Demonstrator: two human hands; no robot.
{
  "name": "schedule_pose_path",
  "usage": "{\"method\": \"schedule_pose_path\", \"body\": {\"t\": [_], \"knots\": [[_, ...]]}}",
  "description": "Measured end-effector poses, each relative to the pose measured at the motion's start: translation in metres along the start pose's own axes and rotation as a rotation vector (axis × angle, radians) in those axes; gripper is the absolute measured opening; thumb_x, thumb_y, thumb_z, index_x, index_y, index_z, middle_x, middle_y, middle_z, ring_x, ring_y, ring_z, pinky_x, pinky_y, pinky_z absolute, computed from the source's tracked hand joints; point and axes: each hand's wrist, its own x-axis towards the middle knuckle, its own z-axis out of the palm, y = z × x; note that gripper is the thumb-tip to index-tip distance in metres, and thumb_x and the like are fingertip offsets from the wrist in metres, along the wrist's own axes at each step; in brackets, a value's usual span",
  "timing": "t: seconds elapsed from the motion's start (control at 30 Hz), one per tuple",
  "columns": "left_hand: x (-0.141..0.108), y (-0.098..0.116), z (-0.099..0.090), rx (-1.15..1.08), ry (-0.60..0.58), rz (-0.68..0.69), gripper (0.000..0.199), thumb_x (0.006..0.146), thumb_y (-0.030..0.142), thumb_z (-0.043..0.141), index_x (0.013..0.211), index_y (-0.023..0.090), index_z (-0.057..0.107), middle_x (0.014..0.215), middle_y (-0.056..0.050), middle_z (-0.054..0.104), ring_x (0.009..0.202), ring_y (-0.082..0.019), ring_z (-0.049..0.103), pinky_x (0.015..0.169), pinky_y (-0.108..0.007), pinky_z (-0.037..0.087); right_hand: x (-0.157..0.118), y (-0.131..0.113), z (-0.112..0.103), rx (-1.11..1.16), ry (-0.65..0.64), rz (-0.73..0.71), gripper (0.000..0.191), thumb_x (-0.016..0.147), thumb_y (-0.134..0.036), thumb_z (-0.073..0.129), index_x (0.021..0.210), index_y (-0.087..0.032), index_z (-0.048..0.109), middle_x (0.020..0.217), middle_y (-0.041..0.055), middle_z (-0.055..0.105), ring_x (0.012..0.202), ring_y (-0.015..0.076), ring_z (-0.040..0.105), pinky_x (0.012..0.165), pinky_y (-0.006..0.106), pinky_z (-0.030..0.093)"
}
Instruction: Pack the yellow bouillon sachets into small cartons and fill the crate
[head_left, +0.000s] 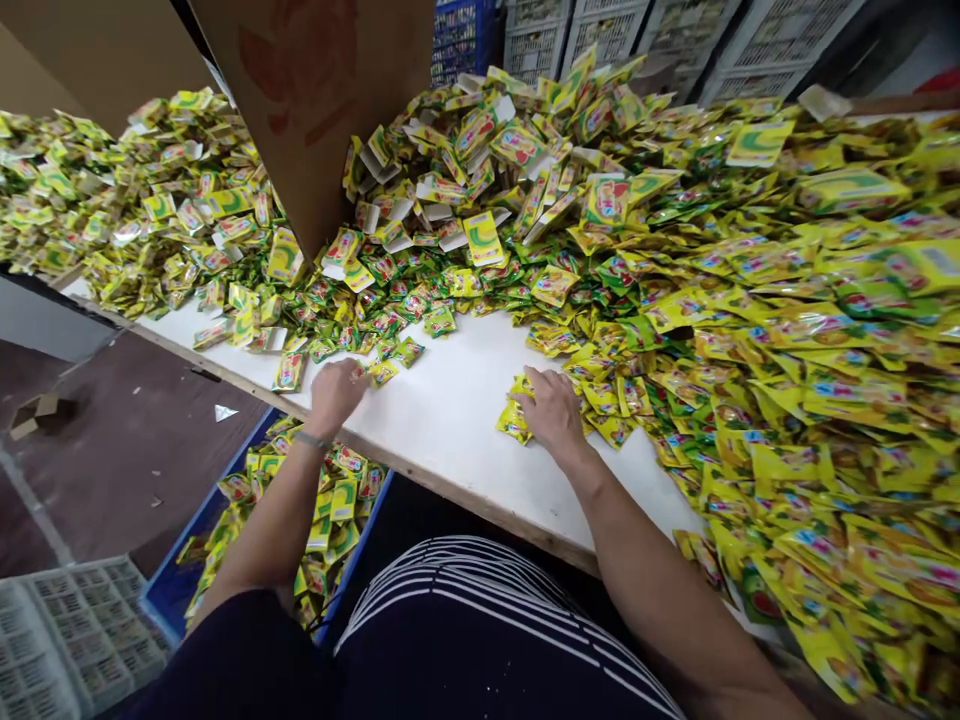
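My left hand [339, 396] is near the front edge of the white table, its fingers curled and partly hidden. By its fingertips lie small green-and-yellow packets [384, 373], with a small yellow box [289, 372] to its left. My right hand [553, 408] closes over a few shiny yellow packets [514, 421], which show between the thumb and fingers. A large heap of yellow packets [795, 380] spreads to its right. Ahead of both hands, yellow cardboard boxes [484, 238] lie on top of small green packets [442, 320].
The white tabletop [442, 405] has a wooden front edge. Under it on the left stands a blue crate [172, 570] full of yellow boxes. A brown cardboard panel [322, 110] divides the heaps. Grey crates [540, 45] are stacked behind; a pale crate [82, 620] sits on the floor.
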Motion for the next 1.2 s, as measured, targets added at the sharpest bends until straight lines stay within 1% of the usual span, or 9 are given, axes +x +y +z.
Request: {"method": "schedule_pose_path", "body": {"t": [0.23,0.4,0.53,0.67,0.77,0.83,0.97,1.1,1.2], "knots": [[0.018,0.053,0.025,0.048,-0.100,0.168,0.034,0.089,0.019,0.039,0.107,0.012,0.068,0.104,-0.020,0.071,0.098,-0.033,0.066,0.082,-0.041,0.045,0.002,0.005,-0.011,0.241,0.031,0.218,0.029,0.086,-0.036,0.060,0.109,-0.019,0.064,0.096,0.0105,0.071,0.089,0.0277,0.065,0.078,0.037,0.048],[0.020,0.054,0.026,0.026,-0.013,0.173,0.054,0.084,0.024,0.050,0.136,0.010,0.054,0.131,-0.022,0.062,0.124,-0.036,0.055,0.098,-0.045,0.042,0.004,0.001,-0.017,0.406,0.055,0.266,0.027,0.081,-0.038,0.064,0.103,-0.023,0.066,0.097,0.0071,0.073,0.092,0.0257,0.067,0.080,0.035,0.049],[0.027,0.045,0.023,0.022,-0.127,0.083,0.049,0.086,0.020,0.046,0.132,0.007,0.055,0.108,-0.023,0.070,0.104,-0.036,0.065,0.086,-0.043,0.046,0.004,0.000,-0.022,0.548,0.064,0.328,0.028,0.077,-0.044,0.068,0.093,-0.021,0.067,0.080,0.0036,0.070,0.080,0.0225,0.065,0.074,0.032,0.049],[0.019,0.064,0.028,-0.484,-0.074,-0.007,0.019,0.087,0.031,0.059,0.098,0.016,0.064,0.084,-0.013,0.072,0.086,-0.029,0.069,0.075,-0.036,0.050,0.003,-0.002,-0.028,0.776,-0.016,0.354,0.031,0.079,-0.046,0.066,0.094,-0.019,0.064,0.067,-0.0009,0.063,0.064,0.0173,0.058,0.062,0.029,0.044],[0.002,0.099,0.039,-1.229,-0.245,-0.055,0.037,0.074,0.046,0.077,0.088,0.017,0.059,0.079,-0.006,0.071,0.070,-0.020,0.069,0.064,-0.030,0.054,0.002,-0.004,-0.029,0.748,-0.069,0.339,0.029,0.080,-0.042,0.066,0.098,-0.020,0.063,0.071,-0.0004,0.065,0.064,0.0175,0.059,0.062,0.029,0.043],[-0.008,0.122,0.046,-1.533,-0.375,-0.097,0.049,0.063,0.051,0.085,0.085,0.015,0.059,0.078,-0.004,0.071,0.066,-0.017,0.069,0.059,-0.028,0.055,0.001,-0.003,-0.028,0.553,-0.071,0.336,0.025,0.080,-0.038,0.067,0.098,-0.020,0.065,0.076,0.0017,0.067,0.070,0.0201,0.061,0.067,0.031,0.045],[-0.019,0.142,0.052,-1.655,-0.446,-0.182,0.052,0.053,0.048,0.091,0.080,0.014,0.063,0.074,-0.003,0.071,0.063,-0.014,0.066,0.053,-0.023,0.053,0.000,-0.001,-0.029,0.208,-0.003,0.299,0.030,0.083,-0.032,0.066,0.110,-0.017,0.067,0.095,0.0112,0.071,0.092,0.0281,0.063,0.082,0.038,0.047],[-0.027,0.149,0.052,-1.629,-0.517,-0.030,0.047,0.061,0.048,0.088,0.083,0.013,0.065,0.077,-0.004,0.073,0.065,-0.014,0.067,0.058,-0.024,0.054,-0.003,-0.011,-0.027,0.231,0.162,0.097,0.038,0.087,-0.043,0.064,0.114,-0.016,0.068,0.123,0.0171,0.065,0.116,0.0314,0.056,0.100,0.045,0.043],[-0.033,0.152,0.048,-1.549,-0.550,0.135,0.043,0.068,0.046,0.084,0.090,0.014,0.065,0.079,-0.005,0.073,0.066,-0.015,0.068,0.060,-0.026,0.055,-0.010,-0.023,-0.020,0.556,-0.126,0.046,0.040,0.086,-0.054,0.062,0.106,-0.019,0.069,0.102,0.0110,0.072,0.090,0.0252,0.064,0.082,0.038,0.051]]}}
